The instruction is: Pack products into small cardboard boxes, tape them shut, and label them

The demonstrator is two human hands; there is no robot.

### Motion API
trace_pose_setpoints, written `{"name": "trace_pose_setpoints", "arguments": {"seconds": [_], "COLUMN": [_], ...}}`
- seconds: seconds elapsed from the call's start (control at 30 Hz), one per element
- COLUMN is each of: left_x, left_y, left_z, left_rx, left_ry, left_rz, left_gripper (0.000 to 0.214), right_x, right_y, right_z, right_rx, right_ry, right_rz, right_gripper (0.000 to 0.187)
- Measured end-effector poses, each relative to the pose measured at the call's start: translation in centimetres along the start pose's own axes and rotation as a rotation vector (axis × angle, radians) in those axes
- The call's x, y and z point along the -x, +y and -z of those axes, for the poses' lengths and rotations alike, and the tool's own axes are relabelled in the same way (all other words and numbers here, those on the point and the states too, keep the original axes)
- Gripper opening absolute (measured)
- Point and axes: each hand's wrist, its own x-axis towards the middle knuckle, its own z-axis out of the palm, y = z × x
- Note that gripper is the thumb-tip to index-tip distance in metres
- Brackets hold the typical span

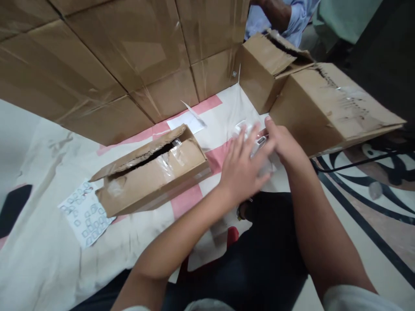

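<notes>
My left hand point(242, 168) lies with its fingers stretched out over a small white object in clear plastic wrap point(256, 144) on the white and pink cloth point(207, 112). Beside it, my right hand point(281, 142) curls its fingers around the same white object from the right. The object is mostly hidden by both hands and smeared by motion. A long, torn-open cardboard box point(152, 175) lies just left of my left hand.
A wall of taped cardboard boxes point(129, 56) stands at the back. Two more torn boxes point(327, 106) lie at the right. A printed sheet point(84, 212) and a white paper point(186, 122) rest on the cloth. Another person's sleeve point(296, 17) shows at the top.
</notes>
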Motion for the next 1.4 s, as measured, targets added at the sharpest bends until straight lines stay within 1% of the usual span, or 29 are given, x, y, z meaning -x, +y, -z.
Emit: {"name": "trace_pose_setpoints", "arguments": {"seconds": [0.03, 0.07, 0.1, 0.13, 0.17, 0.23, 0.33, 0.4, 0.5, 0.57, 0.63, 0.7, 0.83, 0.9, 0.97, 1.03, 1.13, 1.17, 1.23, 1.3, 1.37, 1.4], "left_x": [-1.9, -3.6, -4.8, -5.6, -6.0, -6.0, -5.5, -5.4, -5.5, -5.6, -5.7, -5.7, -5.6, -5.5, -5.6, -5.7, -6.1, -6.2, -6.4, -6.6, -6.8, -6.8], "left_y": [-0.9, -2.0, -3.1, -4.1, -4.9, -5.7, -5.7, -5.5, -5.7, -5.9, -6.0, -6.1, -6.2, -6.2, -6.1, -5.9, -5.2, -4.8, -4.1, -3.5, -3.0, -2.8], "left_z": [-2.6, -4.8, -6.6, -7.9, -8.7, -9.4, -9.3, -9.3, -9.4, -9.5, -9.5, -9.6, -10.1, -10.2, -10.0, -9.3, -7.6, -7.0, -6.2, -6.0, -6.0, -5.9], "left_rx": [0.012, 0.033, 0.066, 0.098, 0.124, 0.154, 0.161, 0.168, 0.181, 0.188, 0.188, 0.174, 0.158, 0.169, 0.172, 0.186, 0.298, 0.35, 0.438, 0.483, 0.465, 0.427], "left_ry": [-0.034, -0.045, -0.037, -0.018, 0.007, 0.058, 0.109, 0.124, 0.128, 0.112, 0.093, 0.085, 0.125, 0.14, 0.146, 0.183, 0.323, 0.369, 0.414, 0.407, 0.387, 0.382], "left_rz": [0.138, 0.237, 0.285, 0.3, 0.31, 0.317, 0.319, 0.305, 0.304, 0.304, 0.301, 0.292, 0.276, 0.275, 0.278, 0.274, 0.2, 0.162, 0.102, 0.08, 0.102, 0.114], "left_gripper": [0.086, 0.1, 0.111, 0.116, 0.118, 0.117, 0.113, 0.111, 0.108, 0.105, 0.105, 0.107, 0.107, 0.105, 0.103, 0.095, 0.07, 0.067, 0.069, 0.064, 0.049, 0.044], "right_x": [-0.2, -0.4, -0.6, -0.7, -0.9, -0.8, 0.1, 0.9, 2.3, 3.0, 3.5, 3.4, 2.5, 2.2, 2.1, 2.4, 3.1, 3.4, 4.1, 4.8, 5.3, 5.3], "right_y": [0.0, -0.1, -0.1, 0.0, -0.1, -0.3, -1.0, -1.2, -0.7, 0.0, 0.9, 1.9, 3.6, 4.2, 4.3, 4.1, 2.8, 2.2, 1.0, -0.1, -0.9, -1.1], "right_z": [-0.3, -0.5, -0.8, -1.0, -1.1, -1.2, -0.8, -0.2, 1.0, 1.7, 2.2, 2.2, 1.1, 0.8, 1.0, 1.6, 2.3, 2.2, 1.8, 1.2, 0.7, 0.6], "right_rx": [-0.019, -0.036, -0.049, -0.06, -0.072, -0.104, -0.207, -0.287, -0.358, -0.391, -0.407, -0.363, -0.105, -0.055, -0.105, -0.183, -0.234, -0.226, -0.201, -0.165, -0.123, -0.119], "right_ry": [-0.007, -0.011, -0.015, -0.024, -0.028, -0.015, 0.06, 0.101, 0.076, 0.034, 0.023, 0.04, 0.09, 0.108, 0.137, 0.198, 0.316, 0.335, 0.339, 0.309, 0.273, 0.26], "right_rz": [-0.025, -0.048, -0.066, -0.079, -0.079, -0.037, 0.08, 0.112, 0.049, -0.002, -0.028, -0.035, -0.032, -0.019, 0.038, 0.153, 0.364, 0.429, 0.543, 0.635, 0.665, 0.651], "right_gripper": [0.057, 0.05, 0.042, 0.034, 0.028, 0.025, 0.036, 0.041, 0.043, 0.045, 0.047, 0.045, 0.037, 0.035, 0.037, 0.039, 0.041, 0.042, 0.042, 0.042, 0.042, 0.042]}}
